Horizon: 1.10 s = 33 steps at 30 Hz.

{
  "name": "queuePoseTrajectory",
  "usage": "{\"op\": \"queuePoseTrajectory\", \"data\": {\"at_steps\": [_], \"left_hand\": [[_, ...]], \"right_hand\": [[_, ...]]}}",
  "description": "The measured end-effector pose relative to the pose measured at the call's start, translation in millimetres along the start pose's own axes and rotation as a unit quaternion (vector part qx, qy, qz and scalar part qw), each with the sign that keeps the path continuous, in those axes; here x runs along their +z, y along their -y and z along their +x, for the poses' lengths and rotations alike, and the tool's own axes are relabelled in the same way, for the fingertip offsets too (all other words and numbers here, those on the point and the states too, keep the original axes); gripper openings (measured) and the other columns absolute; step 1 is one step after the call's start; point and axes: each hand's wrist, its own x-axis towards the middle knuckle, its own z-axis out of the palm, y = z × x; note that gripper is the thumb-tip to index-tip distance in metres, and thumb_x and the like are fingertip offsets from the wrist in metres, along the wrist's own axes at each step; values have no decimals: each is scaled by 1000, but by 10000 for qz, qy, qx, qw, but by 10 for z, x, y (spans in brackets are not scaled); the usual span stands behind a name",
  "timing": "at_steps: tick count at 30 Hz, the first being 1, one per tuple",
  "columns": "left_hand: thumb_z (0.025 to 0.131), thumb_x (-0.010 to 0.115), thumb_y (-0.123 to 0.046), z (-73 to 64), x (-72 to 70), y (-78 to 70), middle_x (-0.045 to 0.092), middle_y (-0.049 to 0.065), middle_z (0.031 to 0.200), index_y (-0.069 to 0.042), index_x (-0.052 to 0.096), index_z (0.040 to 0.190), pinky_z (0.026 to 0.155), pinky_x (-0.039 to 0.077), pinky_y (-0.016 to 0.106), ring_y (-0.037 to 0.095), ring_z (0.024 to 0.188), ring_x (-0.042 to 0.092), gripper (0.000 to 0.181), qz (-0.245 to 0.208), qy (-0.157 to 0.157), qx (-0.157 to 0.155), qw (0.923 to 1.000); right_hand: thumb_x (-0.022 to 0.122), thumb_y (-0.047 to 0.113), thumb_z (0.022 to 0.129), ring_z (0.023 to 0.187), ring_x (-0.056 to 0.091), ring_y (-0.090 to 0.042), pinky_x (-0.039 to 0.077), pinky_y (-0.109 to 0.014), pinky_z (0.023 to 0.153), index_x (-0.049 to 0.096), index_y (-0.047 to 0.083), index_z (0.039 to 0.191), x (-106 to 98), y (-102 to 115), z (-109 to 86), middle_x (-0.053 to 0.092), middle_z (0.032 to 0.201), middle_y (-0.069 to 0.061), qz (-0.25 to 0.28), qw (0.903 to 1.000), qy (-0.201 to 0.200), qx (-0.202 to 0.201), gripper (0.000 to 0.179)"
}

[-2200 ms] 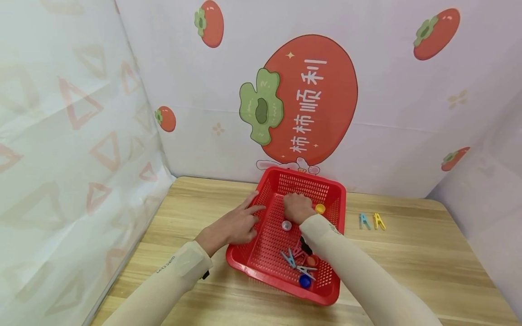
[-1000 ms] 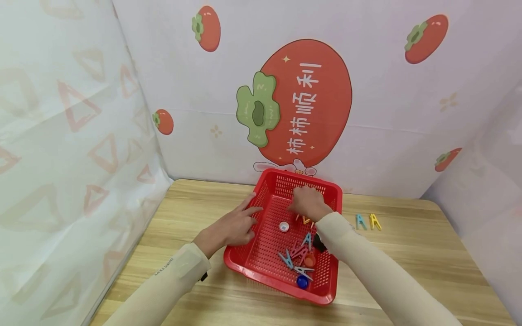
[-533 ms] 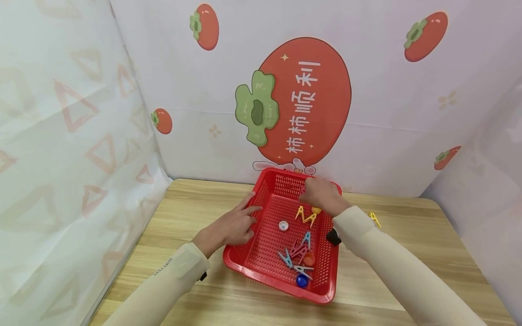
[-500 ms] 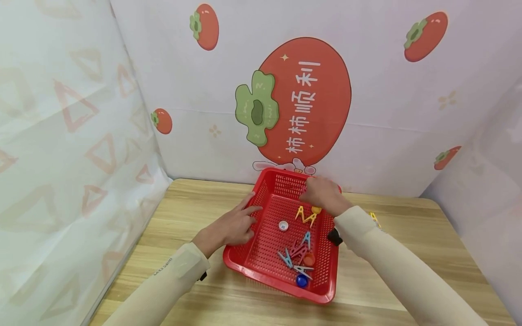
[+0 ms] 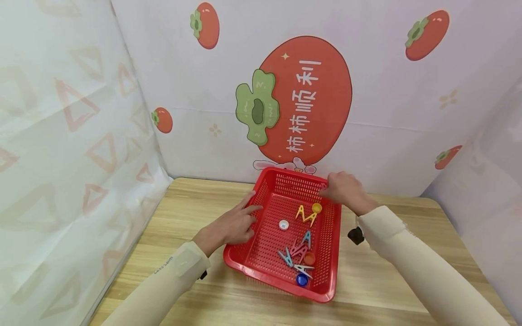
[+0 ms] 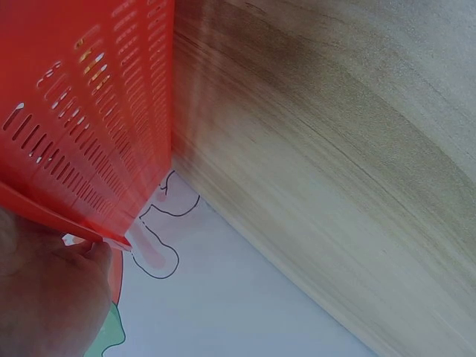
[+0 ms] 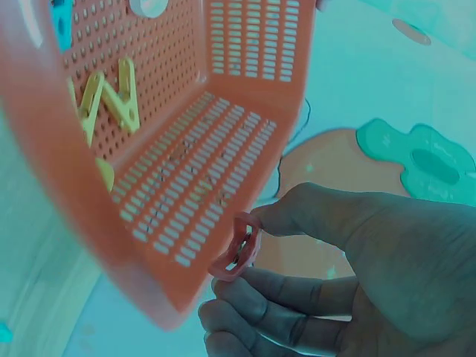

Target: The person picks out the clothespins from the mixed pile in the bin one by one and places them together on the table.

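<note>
My right hand (image 5: 345, 188) pinches a pink clothespin (image 7: 239, 249) between thumb and fingertips, over the back right corner of a red plastic basket (image 5: 272, 284). On the left side, my left hand (image 5: 238, 224) grips the basket's rim, its thumb showing outside in the left wrist view. Inside the basket lie yellow clothespins (image 5: 311, 219) beside a yellow cap (image 5: 316, 208), and a white cap (image 5: 283, 225) near the middle. Blue clothespins (image 5: 286, 258), pink clothespins (image 5: 299, 250), a greyish-white clothespin (image 5: 303, 270), an orange-red cap (image 5: 309, 258) and a blue cap (image 5: 302, 280) gather toward the front right.
The basket stands on a wood-grain table (image 5: 195, 194), its back edge close to a printed wall sheet (image 5: 195, 149). My right forearm (image 5: 416, 258) crosses the table's right side, covering the spot where two clothespins showed earlier.
My right hand has moved from inside the basket to its back right corner, carrying the pink clothespin. Two yellow clothespins and the yellow cap are now uncovered. My left hand stays put.
</note>
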Motion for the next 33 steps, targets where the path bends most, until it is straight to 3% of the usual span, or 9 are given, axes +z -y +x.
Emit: {"op": "queuePoseTrajectory", "data": {"at_steps": [8,15,26,33], "left_hand": [[95,72,-17,7,5,6,48,5,170,-8,81,125,140,21,45,25,172,2,32,-10,-7,-19,10000],[95,73,-17,7,18,6,49,5,170,-8,81,125,140,20,46,25,172,2,32,-28,18,-53,10000],[95,73,-17,5,15,6,49,4,170,-8,82,123,140,20,45,25,172,3,30,-14,-21,-41,10000],[95,73,-17,8,7,-3,48,4,170,-8,82,123,139,24,45,26,172,4,30,-59,-18,-54,10000]], "right_hand": [[78,26,93,73,64,-25,62,-31,63,76,-4,101,-106,-259,-75,75,90,-16,161,9997,-96,131,32],[72,27,96,63,52,-18,43,-25,56,70,7,76,-132,-533,-135,57,66,-5,322,9993,-50,175,29],[70,24,97,63,48,-17,41,-27,57,68,6,74,-124,-977,-243,52,64,-2,332,9991,80,268,28],[67,25,98,58,37,-12,33,-28,56,51,16,62,-38,-1227,-319,37,59,6,300,9990,243,247,40]]}}
